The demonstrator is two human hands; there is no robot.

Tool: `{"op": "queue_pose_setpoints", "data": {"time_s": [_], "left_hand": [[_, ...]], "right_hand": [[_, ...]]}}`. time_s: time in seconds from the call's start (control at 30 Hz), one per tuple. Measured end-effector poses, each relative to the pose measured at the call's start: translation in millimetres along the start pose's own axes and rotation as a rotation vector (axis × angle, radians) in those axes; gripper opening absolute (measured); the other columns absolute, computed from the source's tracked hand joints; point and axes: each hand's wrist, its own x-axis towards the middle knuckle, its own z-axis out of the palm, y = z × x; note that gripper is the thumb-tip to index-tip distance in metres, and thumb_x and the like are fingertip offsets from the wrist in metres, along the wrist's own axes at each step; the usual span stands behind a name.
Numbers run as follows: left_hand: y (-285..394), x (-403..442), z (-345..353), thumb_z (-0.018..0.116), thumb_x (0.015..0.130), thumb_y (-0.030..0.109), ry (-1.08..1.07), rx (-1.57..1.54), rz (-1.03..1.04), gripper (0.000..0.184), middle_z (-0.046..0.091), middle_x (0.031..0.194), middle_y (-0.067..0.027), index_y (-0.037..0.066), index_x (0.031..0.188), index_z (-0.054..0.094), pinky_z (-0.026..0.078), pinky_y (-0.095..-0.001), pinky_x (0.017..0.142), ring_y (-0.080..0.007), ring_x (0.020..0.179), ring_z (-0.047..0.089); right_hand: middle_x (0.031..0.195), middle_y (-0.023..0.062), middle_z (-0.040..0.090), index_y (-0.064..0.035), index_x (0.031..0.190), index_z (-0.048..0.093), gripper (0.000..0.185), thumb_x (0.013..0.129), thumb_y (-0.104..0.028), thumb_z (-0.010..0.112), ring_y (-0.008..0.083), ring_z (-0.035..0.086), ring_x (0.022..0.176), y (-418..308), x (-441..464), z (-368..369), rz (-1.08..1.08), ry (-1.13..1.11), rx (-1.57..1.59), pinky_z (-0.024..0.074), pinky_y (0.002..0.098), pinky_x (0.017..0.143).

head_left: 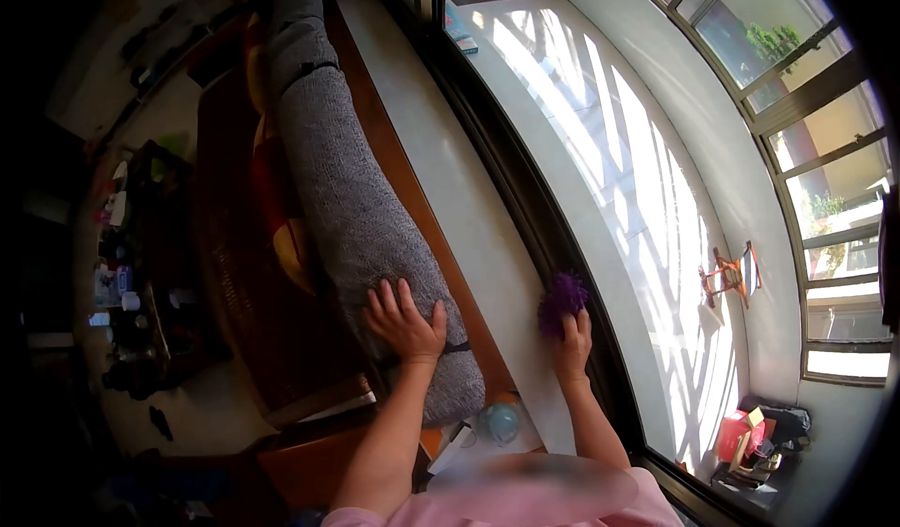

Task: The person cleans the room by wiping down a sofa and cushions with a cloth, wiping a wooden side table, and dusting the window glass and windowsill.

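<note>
The left hand (408,325) lies palm down on the grey cover (356,171), its fingers open and spread, the thumb out to the right; it presses on the near part of the long padded shape, just beside a dark strap (455,347) that crosses it. The right hand (574,351) has its fingers closed on a purple duster (562,302), gripping its near side, with the fluffy strands showing beyond the fingertips. The duster is at the dark window track (511,185), where the track meets the pale ledge (450,166); whether its strands touch both cannot be told. A strip of brown wood (380,133) runs between the cover and the ledge. Left of the cover lie a red and yellow cushion (292,255) and a dark brown seat (230,246). A blue-green jar (502,422) stands near the cover's close end, between the two forearms. Beyond the track, bright stripes of sun cross the floor (600,199); an orange rack (727,276) stands near the far wall, below the windows (830,236). At the lower right is a pile with a red bag (734,436). The left side is dim.
</note>
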Motion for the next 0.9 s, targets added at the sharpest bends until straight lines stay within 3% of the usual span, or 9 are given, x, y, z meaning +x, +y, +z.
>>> {"op": "queue_pose_setpoints", "data": {"time_s": [0.13,0.2,0.33,0.47,0.57,0.73,0.87,0.9], "left_hand": [[-1,-2,3,0.048,0.092,0.056,-0.003,-0.017,-0.016,0.069,0.035,0.149,-0.0188,0.010,0.143,0.040,0.025,-0.0669,0.108,-0.0456,0.138,0.032],[-1,-2,3,0.048,0.092,0.056,0.000,-0.014,-0.017,0.069,0.034,0.149,-0.0185,0.010,0.142,0.040,0.025,-0.0667,0.108,-0.0456,0.138,0.031],[-1,0,-1,0.044,0.096,0.056,-0.021,-0.002,0.001,0.070,0.033,0.151,-0.0201,0.008,0.146,0.036,0.024,-0.0637,0.109,-0.0450,0.139,0.030],[-1,-1,0,0.045,0.096,0.056,-0.029,-0.028,-0.001,0.070,0.032,0.150,-0.0210,0.007,0.145,0.036,0.022,-0.0634,0.110,-0.0454,0.139,0.029],[-1,0,1,0.045,0.096,0.055,-0.044,-0.035,-0.007,0.070,0.033,0.150,-0.0212,0.006,0.145,0.037,0.023,-0.0634,0.110,-0.0457,0.139,0.029],[-3,-1,0,0.044,0.096,0.054,-0.028,-0.065,0.008,0.069,0.035,0.149,-0.0215,0.005,0.143,0.039,0.023,-0.0633,0.110,-0.0462,0.138,0.031],[-6,-4,4,0.044,0.096,0.052,-0.022,-0.074,0.025,0.067,0.036,0.148,-0.0216,0.004,0.142,0.040,0.024,-0.0614,0.110,-0.0467,0.137,0.032],[-7,-3,3,0.048,0.094,0.046,-0.024,-0.091,0.031,0.063,0.036,0.148,-0.0218,0.004,0.141,0.042,0.024,-0.0607,0.110,-0.0470,0.136,0.032]], "right_hand": [[0.133,0.0173,0.055,-0.0046,0.112,0.063,0.040,0.073,0.005,0.067,0.0394,0.054,0.120,-32,97,53,-0.112,0.023,0.085,0.0473,0.0434,0.099],[0.135,0.0157,0.055,-0.0074,0.113,0.064,0.042,0.073,0.006,0.068,0.0372,0.055,0.120,-49,142,71,-0.069,0.027,0.258,0.0484,0.0430,0.098],[0.136,0.0150,0.054,-0.0069,0.116,0.062,0.045,0.074,0.007,0.065,0.0360,0.055,0.121,-85,171,61,-0.180,0.076,0.314,0.0476,0.0419,0.100],[0.141,0.0114,0.052,-0.0089,0.124,0.060,0.049,0.076,-0.005,0.067,0.0332,0.048,0.131,-73,91,51,-0.412,-0.432,0.145,0.0384,0.0450,0.108],[0.148,0.0102,0.046,-0.0102,0.133,0.054,0.055,0.081,-0.020,0.066,0.0322,0.041,0.136,-79,75,63,-0.405,-0.534,0.038,0.0272,0.0481,0.113],[0.148,0.0082,0.048,-0.0110,0.132,0.056,0.052,0.080,-0.014,0.060,0.0307,0.041,0.137,-123,163,161,-0.448,-0.292,0.166,0.0287,0.0483,0.112],[0.145,0.0048,0.052,-0.0138,0.131,0.058,0.047,0.084,-0.013,0.056,0.0288,0.041,0.138,-166,238,221,-0.429,-0.242,0.171,0.0285,0.0465,0.112],[0.145,0.0048,0.052,-0.0138,0.131,0.058,0.047,0.084,-0.013,0.056,0.0288,0.041,0.138,-170,248,226,-0.418,-0.240,0.185,0.0285,0.0465,0.112]]}}
